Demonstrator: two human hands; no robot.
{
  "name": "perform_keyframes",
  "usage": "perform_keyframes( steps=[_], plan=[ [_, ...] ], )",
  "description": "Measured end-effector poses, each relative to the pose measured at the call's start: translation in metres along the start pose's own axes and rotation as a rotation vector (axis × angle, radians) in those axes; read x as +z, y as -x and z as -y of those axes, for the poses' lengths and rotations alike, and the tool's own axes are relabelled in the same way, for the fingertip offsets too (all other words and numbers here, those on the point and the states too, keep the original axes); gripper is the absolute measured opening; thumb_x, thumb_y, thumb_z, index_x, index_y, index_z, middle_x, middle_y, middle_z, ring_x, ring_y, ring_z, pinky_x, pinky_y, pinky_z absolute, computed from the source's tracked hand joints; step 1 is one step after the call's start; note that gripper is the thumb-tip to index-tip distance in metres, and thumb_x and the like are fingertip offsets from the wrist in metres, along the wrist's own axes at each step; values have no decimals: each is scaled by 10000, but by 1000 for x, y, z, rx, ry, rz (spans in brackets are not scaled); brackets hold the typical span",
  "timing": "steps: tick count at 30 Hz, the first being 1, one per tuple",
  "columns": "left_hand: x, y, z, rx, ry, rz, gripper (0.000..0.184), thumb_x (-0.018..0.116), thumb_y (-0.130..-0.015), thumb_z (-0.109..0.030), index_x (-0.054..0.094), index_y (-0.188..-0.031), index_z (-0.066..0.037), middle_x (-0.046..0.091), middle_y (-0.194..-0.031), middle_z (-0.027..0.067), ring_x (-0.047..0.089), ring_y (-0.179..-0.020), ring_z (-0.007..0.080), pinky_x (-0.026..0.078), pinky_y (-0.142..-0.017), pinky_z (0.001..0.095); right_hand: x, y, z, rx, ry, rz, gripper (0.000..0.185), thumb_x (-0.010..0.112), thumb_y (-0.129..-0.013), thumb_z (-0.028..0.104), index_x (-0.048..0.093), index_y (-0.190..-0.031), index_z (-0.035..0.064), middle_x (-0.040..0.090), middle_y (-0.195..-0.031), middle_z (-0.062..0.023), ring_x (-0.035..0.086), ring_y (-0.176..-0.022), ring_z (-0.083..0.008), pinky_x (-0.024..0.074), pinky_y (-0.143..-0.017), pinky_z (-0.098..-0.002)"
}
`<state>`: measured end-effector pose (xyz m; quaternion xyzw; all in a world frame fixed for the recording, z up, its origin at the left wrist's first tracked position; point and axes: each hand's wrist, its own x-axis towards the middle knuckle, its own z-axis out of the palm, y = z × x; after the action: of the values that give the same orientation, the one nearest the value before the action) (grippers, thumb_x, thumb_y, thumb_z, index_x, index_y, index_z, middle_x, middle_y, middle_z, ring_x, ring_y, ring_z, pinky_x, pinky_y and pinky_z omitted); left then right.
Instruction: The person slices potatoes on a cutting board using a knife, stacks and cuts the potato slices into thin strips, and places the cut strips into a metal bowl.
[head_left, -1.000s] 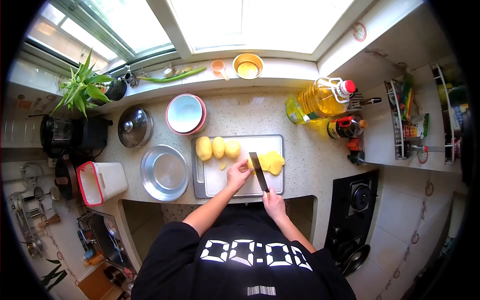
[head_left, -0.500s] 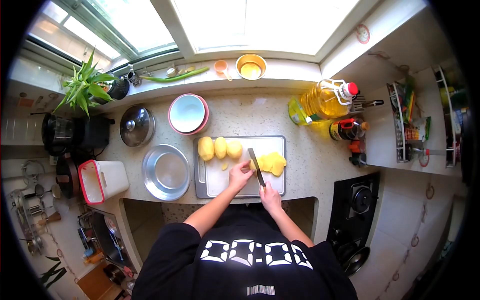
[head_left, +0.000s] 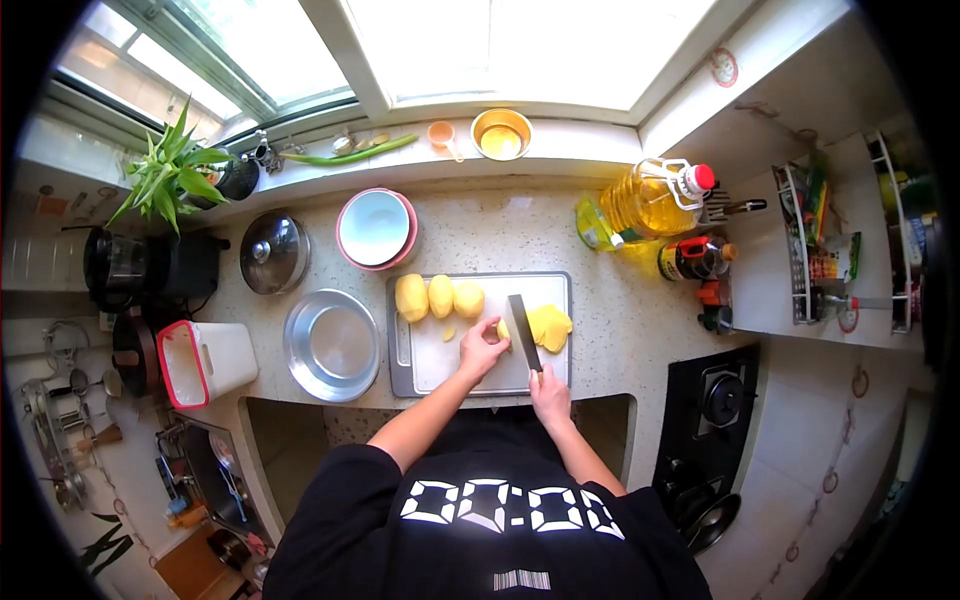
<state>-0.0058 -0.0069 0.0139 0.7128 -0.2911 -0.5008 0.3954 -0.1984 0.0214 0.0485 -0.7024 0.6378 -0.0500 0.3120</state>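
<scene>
My right hand is closed around the handle of a kitchen knife, its dark blade pointing away from me over the cutting board. To the left of the blade, my left hand has its fingertips on a piece of peeled potato, mostly covered by fingers and blade. Overlapping potato slices lie just right of the knife. Along the board's far left side rest three peeled potatoes, with a small potato scrap below them.
Left of the board stands a metal basin; behind it are stacked bowls and a pot lid. An oil bottle and a dark sauce bottle stand at the back right. A gas stove sits right.
The knife and my right hand have shifted slightly to the right, and the blade's broad side shows more. My left hand stays at the potato piece.
</scene>
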Motion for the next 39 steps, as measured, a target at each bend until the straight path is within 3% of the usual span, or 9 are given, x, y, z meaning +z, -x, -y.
perform_keyframes(
  steps=[7,14,20,23,35,39],
  plan=[
    [1,-2,8,-57,70,30,548,821,-820,-171,640,-1331,-87,712,-1112,68,704,-889,141,581,-789,294,-15,-1,-6,55,-115,-34,245,591,-994,293,511,-1008,63,652,-758,-282,639,-766,-515,487,-626,-607],
    [0,-4,12,-148,225,86,538,801,-846,-129,631,-1356,-100,713,-1149,72,705,-930,141,584,-785,280,-32,23,-2,-36,-174,2,246,620,-981,298,526,-976,71,657,-742,-251,655,-737,-487,497,-612,-583],
    [-1,-5,12,-166,211,89,536,790,-852,-105,631,-1364,-105,726,-1110,62,702,-897,132,584,-777,274,-37,35,5,-107,-144,-19,229,629,-978,254,534,-972,46,635,-693,-239,651,-679,-467,493,-562,-544],
    [-1,-3,7,-154,229,92,525,756,-871,-51,610,-1375,-74,696,-1103,52,647,-824,97,549,-700,245,-36,39,7,-127,-147,-26,227,632,-976,253,533,-975,48,635,-688,-235,652,-669,-462,496,-556,-539],
    [4,-8,25,-111,190,51,497,774,-865,-57,597,-1329,-37,690,-1108,82,689,-888,142,576,-763,274,-27,41,6,-68,-113,10,238,621,-976,301,538,-987,77,659,-705,-225,663,-683,-466,514,-589,-572],
    [5,-8,27,-118,185,24,496,809,-833,-131,639,-1291,-39,729,-1110,81,715,-903,154,571,-844,305,-26,40,9,-84,-99,-16,234,625,-975,278,543,-1003,60,648,-696,-241,656,-677,-474,507,-572,-566]
  ],
)
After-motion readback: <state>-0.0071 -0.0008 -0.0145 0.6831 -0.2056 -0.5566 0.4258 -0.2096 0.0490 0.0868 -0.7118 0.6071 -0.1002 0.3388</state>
